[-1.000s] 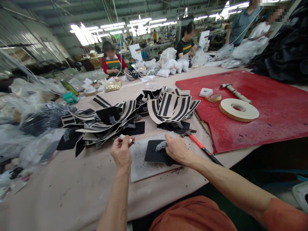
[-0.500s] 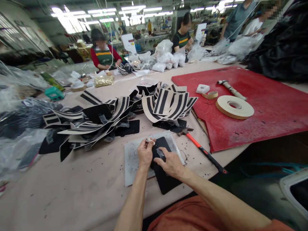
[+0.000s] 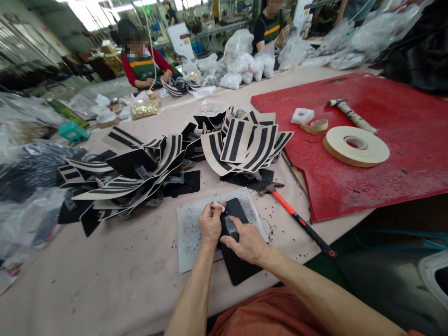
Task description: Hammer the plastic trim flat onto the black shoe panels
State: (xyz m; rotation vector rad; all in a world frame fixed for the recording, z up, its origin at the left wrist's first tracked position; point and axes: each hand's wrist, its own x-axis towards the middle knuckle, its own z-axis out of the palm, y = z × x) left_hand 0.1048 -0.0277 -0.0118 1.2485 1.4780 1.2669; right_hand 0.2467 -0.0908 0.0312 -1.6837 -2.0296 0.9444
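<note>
"Pale pinkish covering spreads over the worktable [image 3: 115, 275], and at the upper edge of the frame the room blurs. Can you make out who's there?"

"Partly. One co-worker [image 3: 143, 70] sits at upper left; another person [image 3: 269, 32] at top centre is cut off by the frame edge, with plastic bags [image 3: 241, 60] in front."

"And the hands, lower centre?"

"The left hand [image 3: 210, 226] is closed, pinching a small white piece [image 3: 218, 206] between thumb and fingertips. Its far end I can't identify."

"What about the right hand [image 3: 250, 241]?"

"It covers part of the black panel [image 3: 238, 268], thumb and forefinger parted beside a greyish see-through strip [image 3: 230, 227]. The other fingers are hidden, so I can't tell whether it grips."

"Where does that panel lie?"

"Lower centre, tilted, partly over the pale board [image 3: 187, 245], its lower end past the board's near edge."

"Anything close by?"

"A red-and-black hammer [image 3: 290, 210] lies just right of the board. Striped pieces [image 3: 248, 144] heap up beyond it, overlapping too much to count. On the red sheet [image 3: 346, 191], right, sits a large tape roll [image 3: 336, 148]."
</note>
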